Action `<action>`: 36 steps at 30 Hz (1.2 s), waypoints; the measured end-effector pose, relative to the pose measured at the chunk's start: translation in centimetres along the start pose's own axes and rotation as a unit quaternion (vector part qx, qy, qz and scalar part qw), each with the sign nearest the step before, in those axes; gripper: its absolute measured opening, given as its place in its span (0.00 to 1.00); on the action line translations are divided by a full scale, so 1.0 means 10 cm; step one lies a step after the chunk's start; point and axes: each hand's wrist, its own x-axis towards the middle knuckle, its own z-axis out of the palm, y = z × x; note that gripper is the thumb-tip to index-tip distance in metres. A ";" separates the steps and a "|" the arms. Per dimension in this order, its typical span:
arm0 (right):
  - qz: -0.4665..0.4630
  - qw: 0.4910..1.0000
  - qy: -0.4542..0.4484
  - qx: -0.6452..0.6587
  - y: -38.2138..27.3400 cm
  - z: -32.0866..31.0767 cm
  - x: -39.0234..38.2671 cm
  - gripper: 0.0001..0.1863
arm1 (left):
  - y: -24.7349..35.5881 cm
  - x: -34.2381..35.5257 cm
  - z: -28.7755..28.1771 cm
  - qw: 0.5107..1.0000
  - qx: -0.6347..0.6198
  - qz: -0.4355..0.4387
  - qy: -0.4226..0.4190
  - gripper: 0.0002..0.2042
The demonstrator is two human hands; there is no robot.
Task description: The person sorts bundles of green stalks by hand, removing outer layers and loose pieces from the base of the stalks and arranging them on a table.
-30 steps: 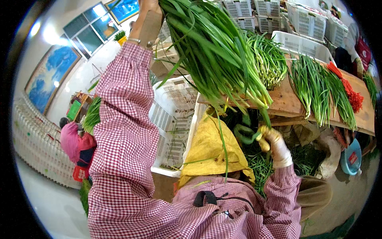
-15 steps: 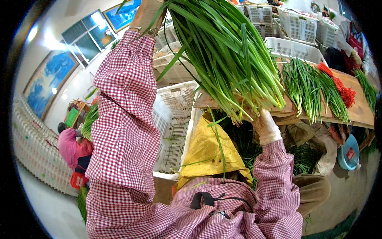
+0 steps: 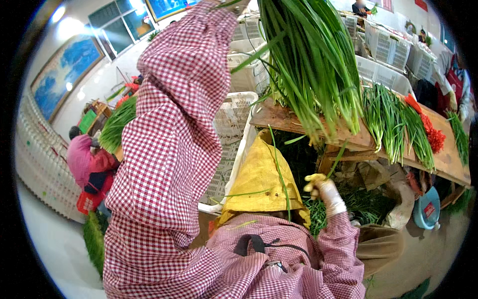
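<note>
My left hand [image 3: 232, 6], mostly cut off by the top edge, holds a large bunch of long green leafy stems [image 3: 311, 60], their pale ends hanging over the wooden board. My right hand [image 3: 317, 185], in a yellowish glove, is lower, below the board's front edge, with fingers curled; a loose leaf [image 3: 337, 162] rises beside it, and whether the fingers hold it is unclear. A yellow sack [image 3: 254, 184] lies before my body. Sorted bundles [image 3: 388, 119] and red ties [image 3: 429, 127] lie on the board [image 3: 453, 149].
A white plastic crate [image 3: 227, 195] stands left of the sack. Stacked crates [image 3: 386, 45] fill the back. A person in pink [image 3: 83, 164] works at left; another person's sleeve [image 3: 441, 70] shows at right. A blue basin [image 3: 424, 207] stands on the floor. Cut greens [image 3: 363, 209] lie under the board.
The bunch has swung right and up, away from my right hand. That hand rose to the stem ends half a second ago and has since dropped below them.
</note>
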 end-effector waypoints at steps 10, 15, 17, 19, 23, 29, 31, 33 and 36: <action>-0.303 0.805 -0.249 0.445 -1.09 1.04 0.36 0.20 | -0.21 -0.13 0.18 0.994 -0.071 0.033 0.075 0.12; -0.318 0.783 -0.253 0.471 -1.20 0.95 0.28 0.16 | -0.09 -0.28 0.20 0.995 -0.083 -0.012 0.045 0.13; -0.281 0.860 -0.152 0.398 -1.04 0.88 0.24 0.15 | -0.12 -0.12 0.11 0.997 -0.059 0.018 0.045 0.14; -0.252 0.911 -0.124 0.303 -0.90 0.80 0.11 0.16 | -0.14 0.03 -0.02 0.999 -0.037 0.002 0.021 0.11; -0.214 0.972 -0.092 -0.018 -0.25 0.23 -0.14 0.19 | -0.12 0.08 -0.25 0.999 -0.044 -0.005 -0.015 0.08; 0.137 0.819 0.119 -0.545 0.79 -0.77 -0.37 0.19 | 0.04 0.04 -0.61 0.997 -0.009 -0.060 -0.053 0.07; 0.094 0.908 0.102 -0.395 0.54 -0.68 -0.29 0.24 | 0.12 -0.30 -0.57 0.985 -0.009 -0.004 -0.169 0.08; -0.035 0.997 -0.059 -0.027 -0.24 -0.09 -0.20 0.35 | 0.14 -0.22 -0.73 0.980 -0.004 0.000 -0.198 0.08; -0.178 0.945 -0.202 0.187 -0.72 0.55 0.05 0.38 | 0.04 -0.12 -0.81 0.977 -0.010 -0.018 -0.212 0.08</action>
